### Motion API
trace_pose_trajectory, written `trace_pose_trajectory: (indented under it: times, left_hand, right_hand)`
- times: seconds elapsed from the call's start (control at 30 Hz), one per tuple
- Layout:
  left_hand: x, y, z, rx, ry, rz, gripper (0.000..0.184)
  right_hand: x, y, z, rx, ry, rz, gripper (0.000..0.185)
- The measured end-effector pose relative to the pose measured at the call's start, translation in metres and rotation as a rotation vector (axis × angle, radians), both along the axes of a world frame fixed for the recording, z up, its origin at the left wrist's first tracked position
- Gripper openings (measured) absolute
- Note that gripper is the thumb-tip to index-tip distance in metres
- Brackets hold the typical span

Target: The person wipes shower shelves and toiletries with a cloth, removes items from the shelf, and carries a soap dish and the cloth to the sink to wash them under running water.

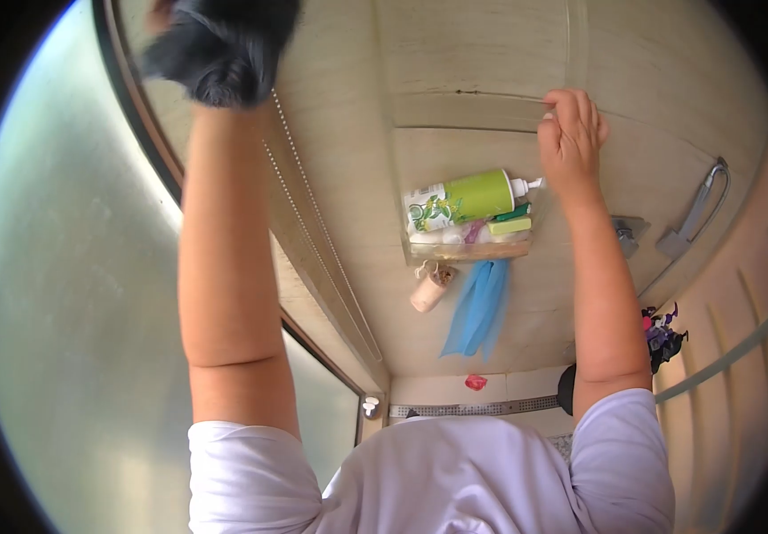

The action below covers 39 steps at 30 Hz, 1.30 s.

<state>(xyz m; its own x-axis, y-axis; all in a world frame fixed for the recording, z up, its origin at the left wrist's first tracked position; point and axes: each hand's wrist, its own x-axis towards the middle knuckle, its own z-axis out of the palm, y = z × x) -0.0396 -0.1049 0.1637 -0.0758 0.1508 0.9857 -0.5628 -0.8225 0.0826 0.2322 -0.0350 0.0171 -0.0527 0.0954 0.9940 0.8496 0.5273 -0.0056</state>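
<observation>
Head view: bunched dark-grey fabric cloth [228, 53] mostly hides our left hand [161, 16], so we cannot tell its grip; our right hand [573, 138] curls its fingers at a beige wall ledge [473, 112].

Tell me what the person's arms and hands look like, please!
The shirt is pale, whitish lavender, with loose short sleeves ending above the elbows. Below them, the arms are bare. The right hand shows nothing worn on it. The left hand is mostly hidden.

shelf [468, 250] sitting on wall [464, 151], chain [322, 214] hanging left, fixture [676, 242] right
bottle [473, 198] is lying on the shelf; cloth [476, 310] is hanging beneath.
</observation>
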Motion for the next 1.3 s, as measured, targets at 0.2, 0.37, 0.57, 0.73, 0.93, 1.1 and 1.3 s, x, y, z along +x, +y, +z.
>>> trace_pose_trajectory:
  times: [0.2,0.37,0.57,0.73,0.93,1.1,1.3]
  left_hand:
    - [0.021,0.090,-0.023,-0.229,-0.046,1.000,0.044]
    - [0.042,0.115,-0.049,-0.422,0.193,1.192,0.031]
    - [0.030,0.092,-0.130,-0.675,0.131,0.610,0.043]
    - [0.030,0.078,-0.198,-0.508,0.165,0.804,0.033]
    - [0.041,0.060,-0.223,-0.189,0.406,1.336,0.055]
    - [0.035,0.084,-0.202,-0.202,0.216,1.248,0.059]
    - [0.041,0.090,-0.209,-0.382,0.371,1.262,0.042]
  right_hand:
    - [-0.021,-0.016,0.029,0.076,-0.267,-0.061,0.019]
    - [-0.024,-0.014,0.029,0.021,-0.269,0.014,0.027]
    - [-0.023,-0.009,0.028,0.056,-0.266,-0.040,0.026]
    - [-0.026,-0.013,0.026,0.065,-0.255,-0.066,0.025]
    - [-0.024,-0.010,0.024,0.081,-0.261,-0.020,0.024]
    - [-0.021,-0.007,0.023,0.107,-0.261,-0.021,0.024]
    - [-0.021,-0.003,0.022,0.101,-0.252,-0.049,0.024]
